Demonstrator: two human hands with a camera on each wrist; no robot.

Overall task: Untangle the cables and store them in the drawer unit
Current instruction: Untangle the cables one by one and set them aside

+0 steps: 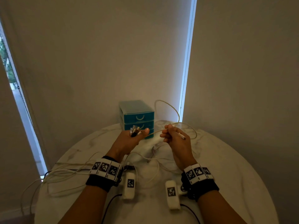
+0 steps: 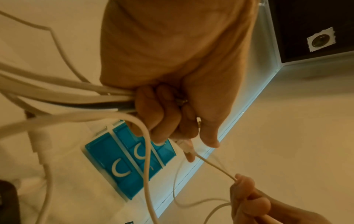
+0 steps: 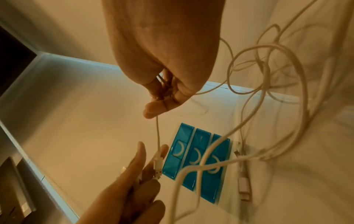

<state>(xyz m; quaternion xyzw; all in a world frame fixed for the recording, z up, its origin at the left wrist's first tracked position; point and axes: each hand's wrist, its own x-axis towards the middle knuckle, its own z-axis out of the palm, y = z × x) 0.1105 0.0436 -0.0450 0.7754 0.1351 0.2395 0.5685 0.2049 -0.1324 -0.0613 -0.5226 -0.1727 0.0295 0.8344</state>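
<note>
My left hand (image 1: 129,139) is raised over the table and grips a bundle of cable ends (image 1: 134,129), with white and dark cords (image 2: 67,97) trailing from the fist (image 2: 168,109). A thin white cable (image 1: 153,132) runs from it to my right hand (image 1: 174,136), which pinches it; a white plug (image 1: 182,136) sticks out of that hand and a loop (image 1: 168,109) arcs above. The cable hangs from the right thumb (image 3: 153,110) down to a white connector (image 3: 158,165). The teal drawer unit (image 1: 137,117) stands behind, all three drawers closed.
Loose white cables (image 1: 64,173) lie tangled across the round white table (image 1: 234,175) and hang over its left edge. A dark cord (image 1: 111,201) runs near the front edge. Behind stand closed blinds and a window gap (image 1: 187,62).
</note>
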